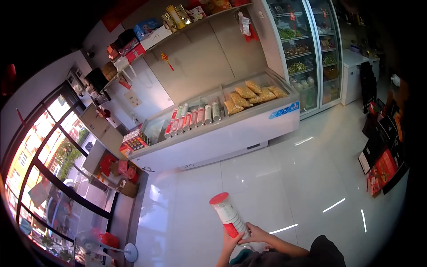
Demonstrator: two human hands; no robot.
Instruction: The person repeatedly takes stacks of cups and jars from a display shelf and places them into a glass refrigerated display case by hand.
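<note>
Both hands hold a long sleeve of stacked white and red cups [226, 211], tilted with its flat red end up and to the left. My left hand [232, 239] grips its lower part from the left side. My right hand [255, 232] wraps the lower part from the right, close beside the left. The bottom end of the stack is partly hidden by the hands. Ahead, on the white chest freezer [213, 149], several similar cup stacks [194, 119] stand in a row, with bags of yellowish food [249, 94] to their right.
Small colourful boxes [135, 140] sit at the freezer's left end. A glass-door fridge [307, 58] stands behind on the right. Gift boxes [384, 164] are piled at far right. A white fan [130, 252] and a glass door [58, 173] are on the left. Shiny floor tiles [187, 191] lie between.
</note>
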